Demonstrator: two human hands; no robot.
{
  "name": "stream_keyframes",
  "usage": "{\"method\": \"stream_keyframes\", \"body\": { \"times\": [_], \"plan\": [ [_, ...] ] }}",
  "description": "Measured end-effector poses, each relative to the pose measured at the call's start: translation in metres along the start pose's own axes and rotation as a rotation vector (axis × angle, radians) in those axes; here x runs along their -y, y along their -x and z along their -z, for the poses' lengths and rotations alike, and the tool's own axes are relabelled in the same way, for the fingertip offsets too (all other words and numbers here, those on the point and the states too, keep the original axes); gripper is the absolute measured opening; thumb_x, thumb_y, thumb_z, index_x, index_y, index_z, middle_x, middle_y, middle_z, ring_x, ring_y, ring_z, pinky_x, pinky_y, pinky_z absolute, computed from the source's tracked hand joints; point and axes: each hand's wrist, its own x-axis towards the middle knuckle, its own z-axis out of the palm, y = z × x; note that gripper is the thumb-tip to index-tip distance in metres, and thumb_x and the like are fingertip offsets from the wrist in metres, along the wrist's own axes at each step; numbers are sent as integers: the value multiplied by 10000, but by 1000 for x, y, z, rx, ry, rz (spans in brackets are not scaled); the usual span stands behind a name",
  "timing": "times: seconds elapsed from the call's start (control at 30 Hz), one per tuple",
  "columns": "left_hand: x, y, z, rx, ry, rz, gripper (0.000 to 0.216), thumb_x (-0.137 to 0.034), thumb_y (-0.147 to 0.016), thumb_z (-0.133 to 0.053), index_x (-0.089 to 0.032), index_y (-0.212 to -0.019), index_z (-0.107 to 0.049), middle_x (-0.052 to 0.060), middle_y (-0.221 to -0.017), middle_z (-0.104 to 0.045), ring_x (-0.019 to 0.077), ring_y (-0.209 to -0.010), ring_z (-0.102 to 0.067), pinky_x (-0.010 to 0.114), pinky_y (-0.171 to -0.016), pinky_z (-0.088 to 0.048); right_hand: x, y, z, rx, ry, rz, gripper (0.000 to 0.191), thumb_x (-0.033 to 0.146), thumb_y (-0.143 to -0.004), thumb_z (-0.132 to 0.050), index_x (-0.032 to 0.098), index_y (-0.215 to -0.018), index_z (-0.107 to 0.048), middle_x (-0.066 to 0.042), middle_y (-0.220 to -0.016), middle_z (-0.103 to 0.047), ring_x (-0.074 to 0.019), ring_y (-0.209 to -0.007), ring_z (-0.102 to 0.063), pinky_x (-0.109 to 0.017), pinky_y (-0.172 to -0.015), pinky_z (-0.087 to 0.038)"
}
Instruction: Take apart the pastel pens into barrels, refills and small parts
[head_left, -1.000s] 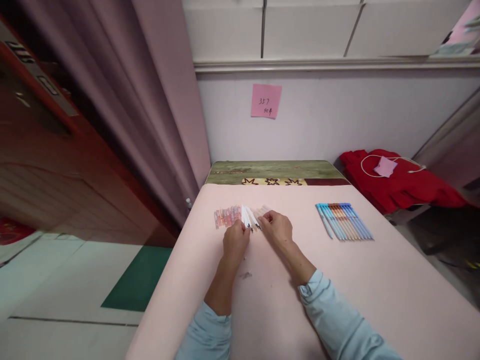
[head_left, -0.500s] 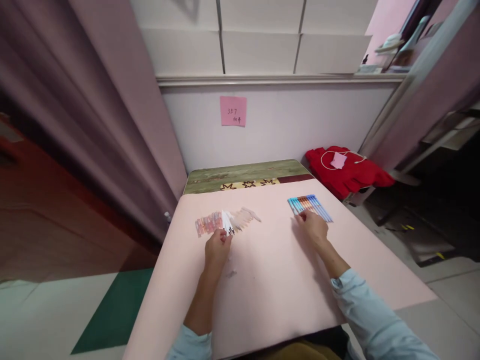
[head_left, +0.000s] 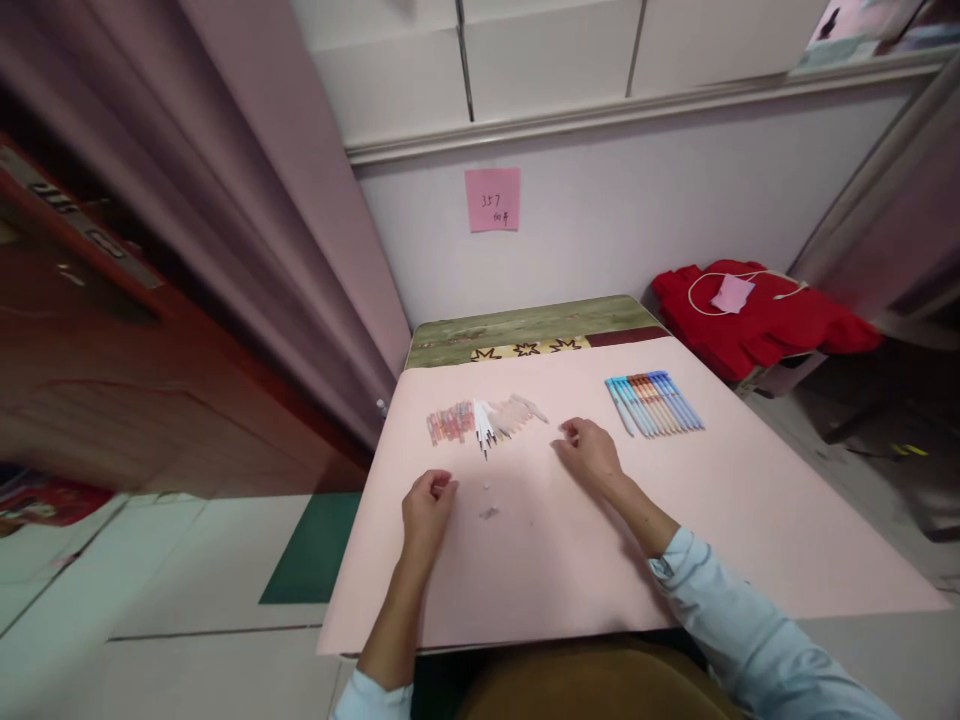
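Currently, dark-tipped white pen refills (head_left: 481, 418) lie fanned on the table (head_left: 555, 570), long axes toward the wearer. The left hand (head_left: 425, 508), closer, is near-left of them; the right hand (head_left: 594, 451), rightward. Both hands' fingers curl loosely, slightly parted, apparently empty.

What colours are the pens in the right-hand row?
The pens run light blue, brown-topped cream, then deeper blue; head view.

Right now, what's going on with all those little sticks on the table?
Someone has their hands over a pink-covered table. The left hand is in front of patterned pink sticks; the right hand is between pale sticks and a row of blue and brown pens. White, dark-tipped sticks lie fanned out. I can't see either hand holding anything.
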Motion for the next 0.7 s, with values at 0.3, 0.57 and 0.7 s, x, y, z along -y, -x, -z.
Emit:
{"method": "stream_keyframes", "body": {
  "times": [0.3,0.57,0.7],
  "plan": [
    [-38,-47,-44,178,-146,-42,370,-223,-656,-693,-179,-1005,-579,-5,-778,-591,141,-692,-562,248,-639,-415,21,-57,-24,69,65,-4,373,207,-756,-600,176,-1126,-636,-50,-908,-697,-183,-851,-614,-253,-725,-399],
    [-36,-59,-51,181,-107,-52,273,-179,-667,-685,-191,-907,-553,-25,-712,-585,138,-681,-565,239,-637,-394,40,-72,-25,37,100,40,244,182,-799,-549,210,-1020,-647,-60,-931,-704,-200,-840,-615,-266,-679,-377],
    [-36,-64,-55,162,-71,-70,188,-170,-695,-652,-192,-848,-545,-29,-683,-585,133,-653,-561,240,-634,-397,46,-78,-25,52,76,87,138,221,-813,-558,220,-871,-684,-45,-917,-704,-182,-836,-607,-255,-691,-382]
  ]
}}
